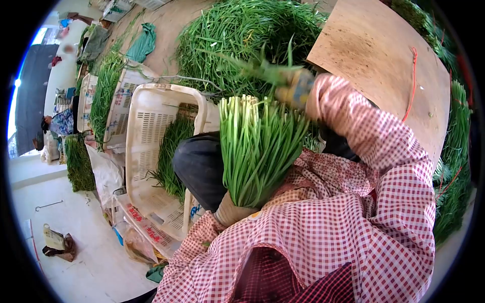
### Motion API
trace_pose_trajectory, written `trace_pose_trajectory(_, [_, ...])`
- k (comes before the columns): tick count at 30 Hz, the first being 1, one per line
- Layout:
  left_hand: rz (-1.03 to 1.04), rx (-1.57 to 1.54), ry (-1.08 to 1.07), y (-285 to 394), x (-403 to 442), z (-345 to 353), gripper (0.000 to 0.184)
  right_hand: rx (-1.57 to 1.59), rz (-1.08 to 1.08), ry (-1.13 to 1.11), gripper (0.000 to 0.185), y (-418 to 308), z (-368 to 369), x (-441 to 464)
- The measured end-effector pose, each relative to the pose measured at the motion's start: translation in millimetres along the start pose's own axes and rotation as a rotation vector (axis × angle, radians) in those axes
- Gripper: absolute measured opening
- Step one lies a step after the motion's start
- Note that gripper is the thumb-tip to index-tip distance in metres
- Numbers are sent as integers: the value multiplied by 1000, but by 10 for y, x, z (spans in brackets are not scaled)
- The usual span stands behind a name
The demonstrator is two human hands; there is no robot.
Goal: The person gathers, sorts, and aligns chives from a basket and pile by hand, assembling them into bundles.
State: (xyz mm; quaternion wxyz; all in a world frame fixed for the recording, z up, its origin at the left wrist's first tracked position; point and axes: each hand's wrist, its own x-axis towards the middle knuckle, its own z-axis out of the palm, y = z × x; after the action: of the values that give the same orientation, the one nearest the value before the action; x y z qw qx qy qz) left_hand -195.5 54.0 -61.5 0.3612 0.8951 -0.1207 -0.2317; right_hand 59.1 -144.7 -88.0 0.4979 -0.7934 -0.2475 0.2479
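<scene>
A thick bunch of green chives (pixel 252 151) stands upright against my lap, its pale cut ends even at the top. My left hand (pixel 233 211), in a light glove, is closed around the lower, leafy part of the bunch. Above the pale ends, to the right, my right hand (pixel 296 88) wears a grey-yellow glove and is smeared by motion. A few loose chive blades (pixel 268 71), also blurred, stick out from its closed fingers. Behind it lies a large heap of loose chives (pixel 227 38).
On the left, a white plastic basket (pixel 132 141) holds more chives (pixel 174 151). A wooden board (pixel 374 55) with a red cord (pixel 413 83) lies at right, with bundled chives (pixel 457 146) beyond. Another person (pixel 61 121) is at far left.
</scene>
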Motion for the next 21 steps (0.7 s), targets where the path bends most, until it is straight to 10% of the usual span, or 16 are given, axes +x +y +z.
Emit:
trace_pose_trajectory(3, [-10,-102,42,-43,-39,27,67,982,140,175,31,123,-598,386])
trace_pose_trajectory(5, [-4,-126,52,-66,-32,12,67,321,196,257,34,-40,-570,228])
trace_pose_trajectory(10, [80,-63,51,-63,13,-5,66,503,125,-519,42,18,-99,181])
trace_pose_trajectory(16, [221,138,88,-33,46,23,65,737,38,-666,52,505,461,418])
trace_pose_trajectory(18, [256,178,98,-19,43,29,65,1555,403,-1283,42,434,447,522])
trace_pose_trajectory(21, [289,219,115,-28,54,65,65,1501,275,-855,51,754,532,279])
